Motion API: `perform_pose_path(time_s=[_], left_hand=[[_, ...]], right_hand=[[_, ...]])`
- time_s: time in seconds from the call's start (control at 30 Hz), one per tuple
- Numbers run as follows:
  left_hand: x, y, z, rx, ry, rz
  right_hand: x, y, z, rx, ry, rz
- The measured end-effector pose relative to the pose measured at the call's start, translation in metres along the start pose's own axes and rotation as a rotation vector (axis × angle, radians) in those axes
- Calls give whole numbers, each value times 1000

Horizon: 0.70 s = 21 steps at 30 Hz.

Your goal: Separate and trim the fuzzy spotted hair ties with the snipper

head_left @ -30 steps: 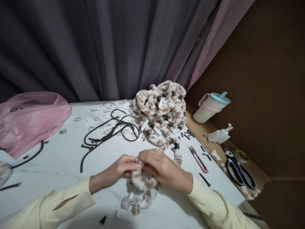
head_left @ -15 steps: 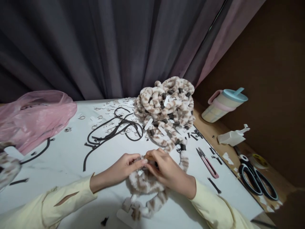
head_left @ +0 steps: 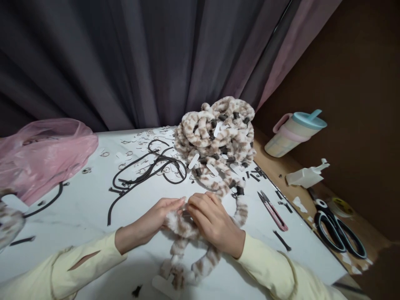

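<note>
A fluffy white plush cord with brown patches (head_left: 181,228) lies looped on the table in front of me. My left hand (head_left: 158,218) pinches it at the upper left of the loop, thumb and fingers pressed together. Close beside it, my right hand (head_left: 211,221) curls over the same cord with its fingers bent inward; the fingertips and any small part between them are hidden. A white tag (head_left: 164,285) is at the lower end of the loop. Behind my hands rises a heap of similar plush cords (head_left: 215,137) with dark bindings and white tags.
Dark cords (head_left: 146,168) lie tangled among several small metal rings. A pink plastic bag (head_left: 46,152) is at left. On the right are pink thread snips (head_left: 273,211), dark cord scraps (head_left: 283,241), large scissors (head_left: 339,231), a tape roll (head_left: 342,207), a white bottle (head_left: 304,177) and a tumbler (head_left: 292,135).
My hands have shifted slightly; the left fingertips have drawn a little left and up, and the right hand has turned so its back faces me more. The upper cord loop has moved with them.
</note>
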<state>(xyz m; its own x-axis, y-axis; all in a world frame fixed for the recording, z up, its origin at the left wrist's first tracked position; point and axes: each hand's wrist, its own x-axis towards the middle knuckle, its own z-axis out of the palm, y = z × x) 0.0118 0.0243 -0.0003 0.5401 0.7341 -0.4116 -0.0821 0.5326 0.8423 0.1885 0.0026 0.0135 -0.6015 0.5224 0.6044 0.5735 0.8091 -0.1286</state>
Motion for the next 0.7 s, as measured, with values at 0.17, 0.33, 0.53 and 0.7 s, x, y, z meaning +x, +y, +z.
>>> perform_pose_path(time_s=[0.17, 0.33, 0.53, 0.7], left_hand=[[0, 0, 0, -53, -28, -12], [0, 1, 1, -92, -27, 1], [-1, 2, 1, 123, -5, 126], [-5, 1, 0, 433, 4, 235]], right_hand=[[0, 1, 1, -21, 21, -64], [1, 3, 1, -20, 8, -125], [2, 4, 1, 253, 18, 105], [6, 7, -3, 702, -33, 506]])
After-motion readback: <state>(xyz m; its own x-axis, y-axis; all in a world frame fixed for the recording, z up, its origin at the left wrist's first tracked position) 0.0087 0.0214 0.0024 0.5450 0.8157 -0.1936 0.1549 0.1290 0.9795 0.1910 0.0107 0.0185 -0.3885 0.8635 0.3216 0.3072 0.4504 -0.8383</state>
